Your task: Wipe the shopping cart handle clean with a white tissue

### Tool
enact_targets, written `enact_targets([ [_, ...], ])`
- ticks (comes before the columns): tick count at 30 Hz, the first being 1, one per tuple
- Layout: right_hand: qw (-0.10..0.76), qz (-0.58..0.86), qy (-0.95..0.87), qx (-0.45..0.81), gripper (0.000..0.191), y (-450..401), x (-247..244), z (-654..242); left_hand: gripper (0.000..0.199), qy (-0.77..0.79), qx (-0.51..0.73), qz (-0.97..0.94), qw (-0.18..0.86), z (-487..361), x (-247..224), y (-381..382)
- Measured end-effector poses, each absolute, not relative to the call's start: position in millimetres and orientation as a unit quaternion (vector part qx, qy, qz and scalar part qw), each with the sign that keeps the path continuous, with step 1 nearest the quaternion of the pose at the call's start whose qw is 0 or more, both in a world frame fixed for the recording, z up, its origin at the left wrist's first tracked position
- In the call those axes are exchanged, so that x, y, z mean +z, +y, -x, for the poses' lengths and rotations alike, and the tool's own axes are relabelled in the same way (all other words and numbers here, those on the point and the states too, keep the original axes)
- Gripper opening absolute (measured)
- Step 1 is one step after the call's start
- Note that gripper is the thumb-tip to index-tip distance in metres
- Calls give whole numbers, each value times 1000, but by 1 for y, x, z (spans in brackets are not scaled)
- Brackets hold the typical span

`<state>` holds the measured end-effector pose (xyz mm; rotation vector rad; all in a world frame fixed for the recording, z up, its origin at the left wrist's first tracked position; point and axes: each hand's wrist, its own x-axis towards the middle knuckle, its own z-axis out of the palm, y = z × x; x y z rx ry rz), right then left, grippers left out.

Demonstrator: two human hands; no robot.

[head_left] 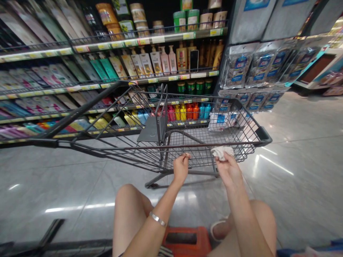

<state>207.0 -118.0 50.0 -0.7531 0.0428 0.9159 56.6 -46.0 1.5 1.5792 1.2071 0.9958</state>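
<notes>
A dark grey shopping cart (187, 145) stands sideways across the view, its handle end to the left. My right hand (228, 167) grips a crumpled white cloth (222, 152) against the cart's near side, close to the top rail. Further left, my left hand (181, 165) is closed at the near wire side, fingers curled in a pinch. Whether it grips the wire or something small is hidden. The folding seat (151, 129) sits inside the cart towards the handle.
Shelves (171, 77) of bottles and jars rise behind the cart. Packaged goods (237, 66) hang on a rack at the right. An orange-red plastic stool (202, 241) is beneath me, between my legs. Grey tiled floor (300, 185) stretches to the right.
</notes>
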Motion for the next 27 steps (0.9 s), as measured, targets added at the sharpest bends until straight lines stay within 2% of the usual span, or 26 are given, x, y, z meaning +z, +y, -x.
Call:
enact_targets([
  [4,833,436,74,332,20,-115,1,-216,28,489,408,-621,457,-56,-3,-49],
  [8,829,468,56,302,19,-115,-30,-223,28,487,409,-618,462,-56,-7,-51],
  [16,839,408,7,360,26,-123,-48,-233,25,484,412,-615,467,-58,-4,-51],
  [27,796,458,75,390,22,-123,-97,-239,26,476,410,-634,452,-57,-8,-49],
])
